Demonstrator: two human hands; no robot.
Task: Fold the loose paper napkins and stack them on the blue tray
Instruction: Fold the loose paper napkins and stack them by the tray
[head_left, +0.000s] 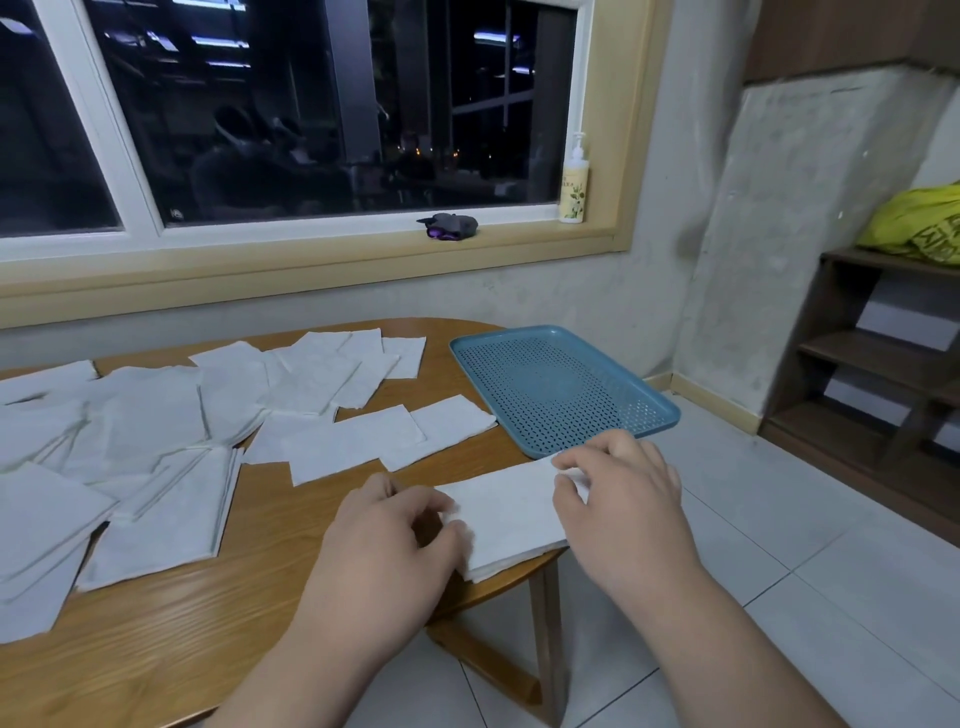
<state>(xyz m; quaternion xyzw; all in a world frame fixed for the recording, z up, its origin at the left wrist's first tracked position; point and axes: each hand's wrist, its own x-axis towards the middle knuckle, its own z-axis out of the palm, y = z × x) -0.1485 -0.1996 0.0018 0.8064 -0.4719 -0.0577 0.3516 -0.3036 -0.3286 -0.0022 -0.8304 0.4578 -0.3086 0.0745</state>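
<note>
A folded white napkin (506, 512) lies at the near right edge of the round wooden table (249, 587). My left hand (384, 545) pinches its left edge with curled fingers. My right hand (623, 504) pinches its right end, fingers bent over the paper. The blue perforated tray (558, 387) sits just beyond, on the table's right side, with nothing on it. Several loose white napkins (156, 431) are spread over the left and middle of the table.
The tray overhangs the table's right edge. A window sill behind the table holds a pump bottle (574, 184) and a small dark object (449, 226). A wooden shelf (878, 358) with a yellow bag (917, 223) stands at the right over tiled floor.
</note>
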